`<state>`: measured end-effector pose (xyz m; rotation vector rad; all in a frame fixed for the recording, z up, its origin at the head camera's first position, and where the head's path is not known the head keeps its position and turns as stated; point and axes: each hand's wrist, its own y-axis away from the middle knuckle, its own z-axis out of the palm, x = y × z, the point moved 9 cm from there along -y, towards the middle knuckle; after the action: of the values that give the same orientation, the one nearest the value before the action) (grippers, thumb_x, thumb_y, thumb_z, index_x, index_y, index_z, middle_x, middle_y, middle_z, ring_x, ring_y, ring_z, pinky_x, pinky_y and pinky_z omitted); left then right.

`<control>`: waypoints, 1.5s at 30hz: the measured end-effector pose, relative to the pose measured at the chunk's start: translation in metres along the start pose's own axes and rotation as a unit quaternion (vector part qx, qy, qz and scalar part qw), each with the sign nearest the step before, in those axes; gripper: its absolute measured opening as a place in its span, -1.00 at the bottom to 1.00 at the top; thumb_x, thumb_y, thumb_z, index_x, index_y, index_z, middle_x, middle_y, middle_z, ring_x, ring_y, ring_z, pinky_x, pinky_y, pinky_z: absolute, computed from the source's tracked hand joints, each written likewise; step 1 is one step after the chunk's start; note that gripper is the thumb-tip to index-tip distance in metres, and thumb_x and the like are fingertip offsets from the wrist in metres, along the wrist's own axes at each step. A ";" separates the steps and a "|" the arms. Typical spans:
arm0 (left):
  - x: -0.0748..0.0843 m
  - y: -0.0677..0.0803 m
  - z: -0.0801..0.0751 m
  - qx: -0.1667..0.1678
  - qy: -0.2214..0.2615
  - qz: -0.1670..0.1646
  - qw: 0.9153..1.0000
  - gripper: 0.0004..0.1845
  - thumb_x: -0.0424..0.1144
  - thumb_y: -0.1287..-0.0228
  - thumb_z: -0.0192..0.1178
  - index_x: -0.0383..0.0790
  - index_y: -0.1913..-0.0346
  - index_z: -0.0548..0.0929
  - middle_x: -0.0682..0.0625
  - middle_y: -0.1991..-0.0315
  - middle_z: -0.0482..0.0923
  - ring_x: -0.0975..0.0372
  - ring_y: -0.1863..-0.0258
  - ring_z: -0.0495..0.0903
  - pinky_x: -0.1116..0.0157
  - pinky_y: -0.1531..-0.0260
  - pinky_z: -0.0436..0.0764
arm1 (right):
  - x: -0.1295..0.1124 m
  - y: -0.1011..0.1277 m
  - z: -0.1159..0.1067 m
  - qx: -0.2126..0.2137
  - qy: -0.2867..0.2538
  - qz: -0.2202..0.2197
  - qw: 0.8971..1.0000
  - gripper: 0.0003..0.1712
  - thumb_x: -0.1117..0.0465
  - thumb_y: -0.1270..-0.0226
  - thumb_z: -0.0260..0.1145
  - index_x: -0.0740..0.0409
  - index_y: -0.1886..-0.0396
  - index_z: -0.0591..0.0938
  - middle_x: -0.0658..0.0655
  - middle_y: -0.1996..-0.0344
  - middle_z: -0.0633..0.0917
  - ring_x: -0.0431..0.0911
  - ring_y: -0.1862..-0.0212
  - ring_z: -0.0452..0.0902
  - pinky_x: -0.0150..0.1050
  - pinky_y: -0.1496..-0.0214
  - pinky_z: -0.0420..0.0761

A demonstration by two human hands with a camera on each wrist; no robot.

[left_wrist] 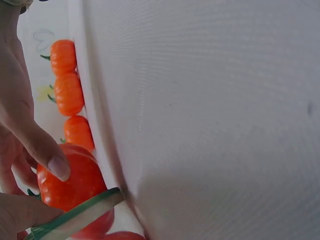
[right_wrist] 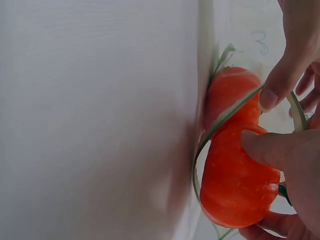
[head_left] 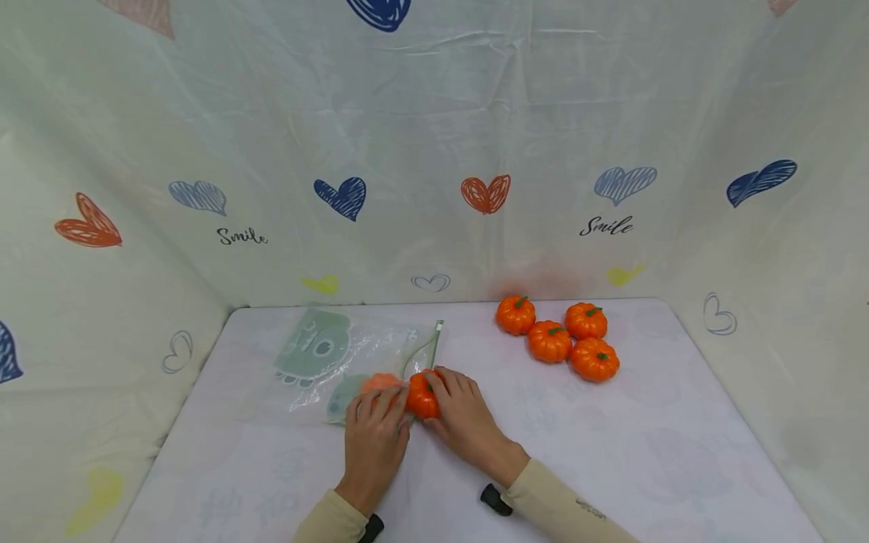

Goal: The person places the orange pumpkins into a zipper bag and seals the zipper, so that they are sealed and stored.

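A clear plastic bag (head_left: 319,343) with green printed figures lies flat, its mouth facing right. My left hand (head_left: 376,436) pinches the bag's green-edged mouth, thumb at the rim (right_wrist: 235,107), and holds it parted. My right hand (head_left: 475,426) grips an orange toy pumpkin (right_wrist: 237,177) with a green stem, thumb on its near side. That pumpkin sits right in the opening, partly within the loop of the rim. Another toy pumpkin (head_left: 382,383) is inside the bag, seen through the plastic and partly covered by my left fingers.
Several more orange toy pumpkins (head_left: 550,342) stand grouped at the back right of the white-covered table (head_left: 611,452). A pale curtain (head_left: 421,136) printed with hearts rises behind the table and along both sides. Dark straps show at both wrists.
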<state>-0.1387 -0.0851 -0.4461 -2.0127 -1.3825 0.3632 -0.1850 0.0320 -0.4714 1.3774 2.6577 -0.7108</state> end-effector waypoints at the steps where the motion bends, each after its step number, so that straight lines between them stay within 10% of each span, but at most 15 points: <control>1: 0.000 0.000 0.000 0.001 -0.002 0.001 1.000 -0.27 -0.40 0.31 0.73 -0.25 -0.13 0.79 -0.08 0.04 0.72 -0.03 0.02 0.56 -0.03 -0.04 0.50 | -0.002 -0.001 0.001 0.000 0.002 -0.003 1.000 -0.22 0.07 -0.23 0.64 0.21 -0.37 0.52 0.28 -0.26 0.59 0.19 -0.24 0.56 0.11 -0.30 0.59; 17: 0.001 0.000 0.000 0.005 -0.002 0.003 1.000 -0.26 -0.40 0.37 0.77 -0.24 -0.10 0.80 -0.09 0.02 0.76 -0.04 0.04 0.57 -0.03 -0.10 0.50 | -0.010 -0.014 0.019 -0.044 -0.062 -0.004 0.997 -0.09 0.14 -0.36 0.55 0.36 -0.53 0.30 0.30 -0.29 0.63 0.15 -0.33 0.56 0.08 -0.41 0.54; 45: 0.001 -0.001 0.000 -0.019 -0.007 -0.004 1.000 -0.30 -0.34 0.31 0.79 -0.26 -0.08 0.81 -0.09 0.01 0.73 -0.03 0.00 0.57 0.00 -0.06 0.50 | 0.004 -0.010 0.021 -0.034 -0.031 0.027 0.999 -0.35 0.00 -0.31 0.58 0.16 -0.31 0.62 0.23 -0.24 0.63 0.14 -0.30 0.52 0.10 -0.35 0.54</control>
<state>-0.1386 -0.0838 -0.4456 -2.0384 -1.4164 0.3494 -0.1983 0.0212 -0.4877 1.3802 2.5616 -0.6397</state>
